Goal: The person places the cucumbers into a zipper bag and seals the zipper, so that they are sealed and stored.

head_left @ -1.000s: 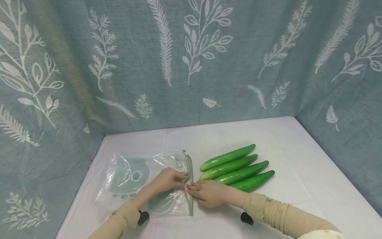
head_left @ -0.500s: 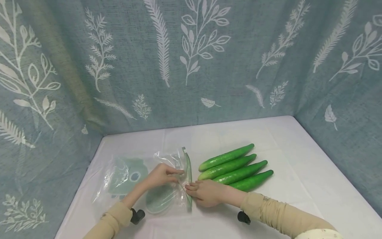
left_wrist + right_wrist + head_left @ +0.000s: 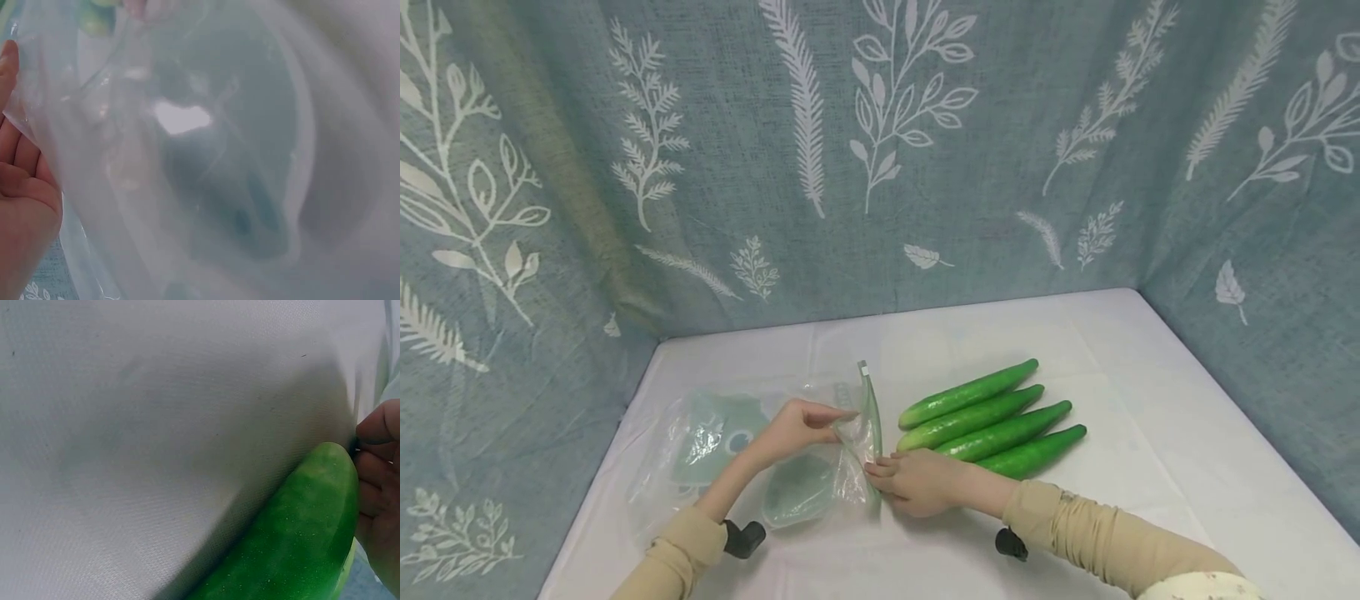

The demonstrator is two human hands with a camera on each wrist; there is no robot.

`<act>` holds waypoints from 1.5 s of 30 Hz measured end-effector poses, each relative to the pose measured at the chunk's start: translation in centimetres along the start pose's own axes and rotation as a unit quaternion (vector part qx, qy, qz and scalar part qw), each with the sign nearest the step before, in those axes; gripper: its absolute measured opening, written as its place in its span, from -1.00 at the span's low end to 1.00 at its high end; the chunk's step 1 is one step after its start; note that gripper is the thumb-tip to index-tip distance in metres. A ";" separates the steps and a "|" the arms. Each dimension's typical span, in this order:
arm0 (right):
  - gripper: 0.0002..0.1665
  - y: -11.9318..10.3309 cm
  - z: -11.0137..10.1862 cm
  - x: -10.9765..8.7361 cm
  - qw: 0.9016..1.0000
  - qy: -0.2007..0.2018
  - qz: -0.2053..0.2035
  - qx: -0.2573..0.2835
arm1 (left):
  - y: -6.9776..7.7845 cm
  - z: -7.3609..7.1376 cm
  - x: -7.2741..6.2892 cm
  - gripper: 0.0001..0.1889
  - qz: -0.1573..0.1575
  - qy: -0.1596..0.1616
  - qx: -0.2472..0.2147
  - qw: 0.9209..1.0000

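Note:
A clear zip bag with pale green printed shapes lies on the left of the table, its green-edged mouth facing right. My left hand pinches the upper layer near the mouth and holds it raised, so the mouth gapes. My right hand grips the lower part of the green edge. In the left wrist view the bag film stretches away from the left hand. Several green cucumbers lie side by side right of the bag; the nearest cucumber is close to the right hand.
A white cloth covers the table. Blue-green curtains with white leaf prints stand behind it and along both sides. Black wrist cameras are strapped at both sleeves.
My left hand has moved left and slightly up, drawing the bag's upper layer away from the green edge and widening the mouth. My right hand has stayed almost in place. The cucumbers have not moved.

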State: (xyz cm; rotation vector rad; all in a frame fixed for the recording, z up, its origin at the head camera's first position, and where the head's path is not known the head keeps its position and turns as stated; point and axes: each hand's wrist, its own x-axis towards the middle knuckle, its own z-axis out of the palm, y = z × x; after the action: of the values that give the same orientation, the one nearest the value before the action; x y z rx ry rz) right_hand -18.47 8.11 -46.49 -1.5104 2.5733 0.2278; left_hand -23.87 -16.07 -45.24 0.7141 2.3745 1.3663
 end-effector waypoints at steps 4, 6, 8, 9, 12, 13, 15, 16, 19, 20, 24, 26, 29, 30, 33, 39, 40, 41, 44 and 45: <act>-0.45 0.0 0.1 0.0 1.000 0.005 -0.001 0.002 | -0.1 -0.2 -0.3 -0.59 -0.016 0.005 -0.026 1.000; -0.45 0.0 0.2 0.0 1.000 0.008 -0.001 0.002 | -0.2 -0.4 -0.4 -0.57 -0.020 0.006 -0.034 0.999; -0.45 0.0 0.2 0.0 1.000 0.012 -0.002 -0.001 | -0.2 -0.5 -0.4 -0.56 -0.021 0.005 -0.043 0.999; -0.45 0.0 0.2 0.0 1.000 0.012 -0.002 -0.003 | -0.2 -0.6 -0.4 -0.56 -0.021 0.004 -0.047 0.999; -0.45 0.0 0.3 0.0 1.000 0.013 -0.002 -0.005 | -0.1 -0.6 -0.5 -0.56 -0.019 0.003 -0.055 0.998; -0.45 0.0 0.3 0.0 1.000 0.014 -0.001 -0.006 | 0.0 -0.6 -0.5 -0.56 -0.019 0.005 -0.054 0.998; -0.45 0.0 0.3 0.0 1.000 0.013 0.000 -0.004 | 0.0 -0.6 -0.6 -0.57 -0.022 0.014 -0.048 0.999; -0.46 0.0 0.3 0.0 1.000 0.012 0.002 -0.003 | 0.1 -0.6 -0.6 -0.57 -0.025 0.018 -0.046 0.998; -0.47 -0.1 0.1 -0.1 1.000 0.008 0.006 0.005 | 0.1 -0.6 -0.6 -0.57 -0.038 0.029 -0.056 0.997; -0.48 -0.1 0.1 -0.1 1.000 0.007 0.008 0.006 | 0.0 -0.6 -0.6 -0.56 -0.041 0.031 -0.061 0.997; -0.49 -0.1 0.0 -0.2 1.000 0.002 0.013 0.012 | 0.0 -0.7 -0.6 -0.54 -0.042 0.028 -0.080 0.996; -0.50 -0.2 -0.1 -0.2 1.000 0.001 0.017 0.015 | 0.1 -0.7 -0.7 -0.53 -0.039 0.026 -0.081 0.996; -0.50 -0.2 -0.1 -0.3 1.000 -0.003 0.021 0.020 | 0.3 -0.7 -0.8 -0.52 -0.025 0.023 -0.083 0.996; -0.50 -0.3 -0.1 -0.3 1.000 -0.002 0.021 0.021 | 0.3 -0.7 -0.8 -0.53 -0.014 0.022 -0.079 0.997; -0.48 -0.3 -0.1 -0.3 1.000 -0.001 0.019 0.019 | 0.4 -0.6 -1.0 -0.51 -0.005 0.022 -0.073 0.997; -0.44 -0.4 -0.2 -0.2 0.999 0.006 0.022 0.025 | 0.7 -0.6 -0.9 -0.51 -0.032 0.017 -0.062 0.997; -0.44 -0.4 -0.2 -0.2 0.999 0.008 0.022 0.024 | 0.8 -0.5 -0.9 -0.52 -0.035 0.015 -0.061 0.997; -0.45 -0.5 -0.2 -0.1 0.999 0.011 0.023 0.025 | 0.8 -0.5 -0.9 -0.53 -0.036 0.014 -0.061 0.997; -0.47 -0.5 -0.1 -0.1 0.999 0.017 0.024 0.030 | 0.9 -0.6 -0.8 -0.54 -0.036 0.007 -0.058 0.998; -0.47 -0.5 -0.1 -0.1 0.999 0.018 0.026 0.032 | 0.9 -0.6 -0.8 -0.54 -0.036 0.005 -0.058 0.998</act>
State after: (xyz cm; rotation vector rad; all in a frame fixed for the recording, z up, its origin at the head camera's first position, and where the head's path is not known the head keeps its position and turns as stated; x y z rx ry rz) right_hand -17.95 7.91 -46.37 -1.4403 2.6222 0.1236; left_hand -23.21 -16.56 -44.12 0.5852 2.2834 1.4674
